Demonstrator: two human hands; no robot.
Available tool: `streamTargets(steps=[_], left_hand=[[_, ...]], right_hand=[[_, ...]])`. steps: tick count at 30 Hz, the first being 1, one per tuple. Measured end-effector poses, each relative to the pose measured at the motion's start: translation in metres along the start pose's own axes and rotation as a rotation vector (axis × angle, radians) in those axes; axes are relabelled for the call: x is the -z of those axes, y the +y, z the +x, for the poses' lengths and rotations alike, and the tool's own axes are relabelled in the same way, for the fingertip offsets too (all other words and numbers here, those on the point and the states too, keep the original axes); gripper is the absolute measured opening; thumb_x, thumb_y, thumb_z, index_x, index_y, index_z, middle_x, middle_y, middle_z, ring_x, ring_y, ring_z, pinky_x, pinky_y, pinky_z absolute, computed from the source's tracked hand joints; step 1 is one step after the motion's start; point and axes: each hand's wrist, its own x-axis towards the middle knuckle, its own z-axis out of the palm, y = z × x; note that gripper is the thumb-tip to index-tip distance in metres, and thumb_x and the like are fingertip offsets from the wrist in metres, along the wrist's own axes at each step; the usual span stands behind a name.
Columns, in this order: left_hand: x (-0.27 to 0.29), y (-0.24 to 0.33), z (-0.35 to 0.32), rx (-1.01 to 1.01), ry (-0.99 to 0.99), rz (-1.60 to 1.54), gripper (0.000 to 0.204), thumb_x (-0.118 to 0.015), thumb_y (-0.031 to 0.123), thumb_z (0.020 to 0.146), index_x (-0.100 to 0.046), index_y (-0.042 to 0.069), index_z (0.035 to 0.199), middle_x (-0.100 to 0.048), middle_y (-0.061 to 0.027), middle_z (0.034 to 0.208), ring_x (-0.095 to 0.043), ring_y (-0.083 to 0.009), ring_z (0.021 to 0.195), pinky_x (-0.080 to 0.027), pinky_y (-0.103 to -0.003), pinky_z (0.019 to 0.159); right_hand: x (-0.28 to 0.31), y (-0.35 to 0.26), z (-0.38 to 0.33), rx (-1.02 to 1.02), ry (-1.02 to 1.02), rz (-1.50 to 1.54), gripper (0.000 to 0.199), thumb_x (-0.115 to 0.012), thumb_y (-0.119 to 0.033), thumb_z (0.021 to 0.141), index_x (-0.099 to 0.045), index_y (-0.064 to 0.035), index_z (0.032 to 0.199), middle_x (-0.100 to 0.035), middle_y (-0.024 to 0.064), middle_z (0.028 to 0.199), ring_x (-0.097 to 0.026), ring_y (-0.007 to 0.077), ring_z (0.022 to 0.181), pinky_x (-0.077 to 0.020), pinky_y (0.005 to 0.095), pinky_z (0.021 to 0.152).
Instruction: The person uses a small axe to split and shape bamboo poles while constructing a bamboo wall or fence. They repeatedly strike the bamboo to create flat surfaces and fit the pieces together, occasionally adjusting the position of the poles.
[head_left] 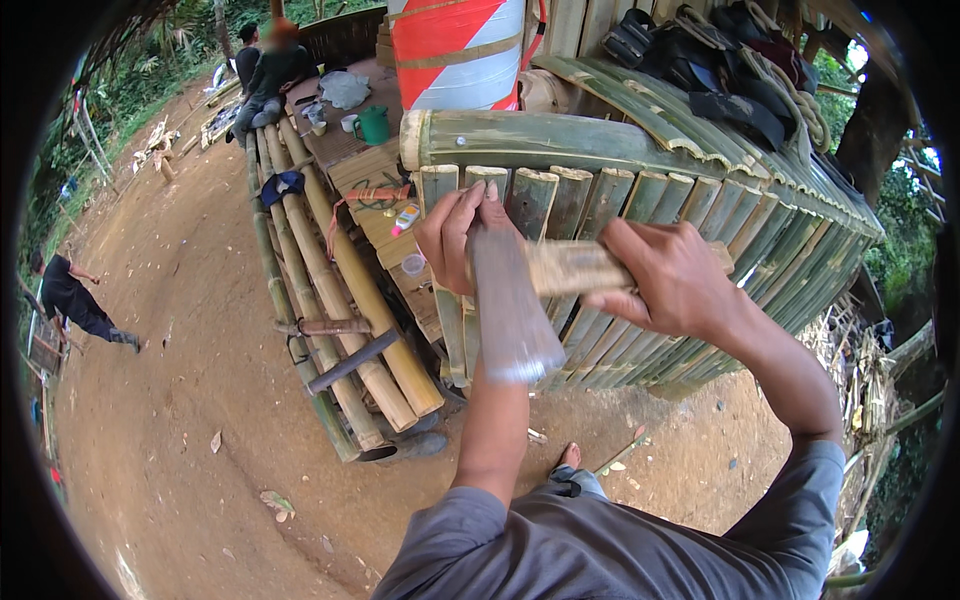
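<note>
My right hand (672,275) is wrapped round the wooden handle of a hatchet (515,305). The hatchet's metal head is blurred by motion and hangs in front of my left wrist, its broad edge toward me. My left hand (455,235) is closed at the top of an upright split bamboo slat (486,178), fingertips pinched against it. Whatever those fingers hold, if anything, is hidden or too small to name. Above the row of slats (600,200) runs a thick horizontal bamboo pole (540,138), with a small shiny spot near its left end.
Left of the slats is a bench of bamboo poles (320,265) with a long-bladed tool (352,362) across it. A green mug (372,124) and small bottle (405,218) stand on boards. Dark bags (720,75) lie upper right. A person (80,300) walks at left; others sit behind.
</note>
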Motion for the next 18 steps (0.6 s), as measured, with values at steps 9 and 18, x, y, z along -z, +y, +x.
streamTargets(steps=[9,18], left_hand=[[-0.004,0.003,0.006,-0.085,0.051,0.065,0.018,-0.081,0.001,0.078,-0.073,0.002,0.095,-0.065,-0.0095,0.096,-0.063,-0.0207,0.089,-0.054,-0.033,0.077],[0.004,0.004,0.007,-0.086,-0.047,0.09,0.018,-0.079,0.001,0.081,-0.072,0.002,0.098,-0.064,-0.0089,0.101,-0.062,-0.0203,0.094,-0.054,-0.032,0.078]], right_hand=[[-0.002,0.004,-0.003,0.069,0.01,-0.012,0.063,-0.05,-0.067,0.094,-0.05,-0.0047,0.092,-0.057,0.0153,0.068,-0.059,0.0366,0.055,-0.0478,0.0485,0.055],[-0.005,0.006,-0.005,0.145,0.086,-0.029,0.062,-0.051,-0.066,0.095,-0.05,-0.0044,0.094,-0.056,0.0144,0.066,-0.058,0.0364,0.053,-0.0475,0.0472,0.053]])
